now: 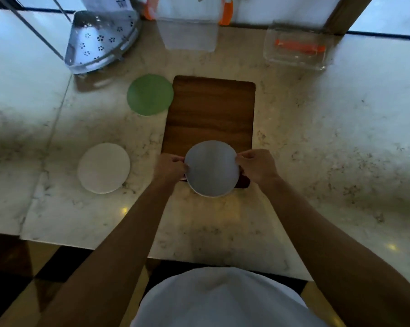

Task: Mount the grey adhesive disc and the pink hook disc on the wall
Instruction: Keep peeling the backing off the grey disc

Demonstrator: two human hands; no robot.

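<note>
round pale grey adhesive disc [211, 168] held up between both hands, face toward the camera, over the near end of the dark brown wooden board [211, 109] on the mottled marble counter [317, 138]. left hand [169, 165] pinched shut on the disc's left rim, right hand [256, 165] pinched shut on its right rim — fingertips at opposite edges, disc flat-on and roughly level between them. no long axis to speak of on a round disc; grip line running left to right, both hands equally near. probably still at the peel or ready-to-carry stage, with mounting not yet begun. wall not clearly in view; pale surfaces lie beyond the hands at the far edge of the counter. pink hook disc not identifiable — only a dark reddish sliver [243, 182] just under the right hand, too hidden to name. off to the left of the left hand, a flat white round disc [104, 168]; further away and left, a flat green round disc [149, 95] touching the board's edge.
</note>
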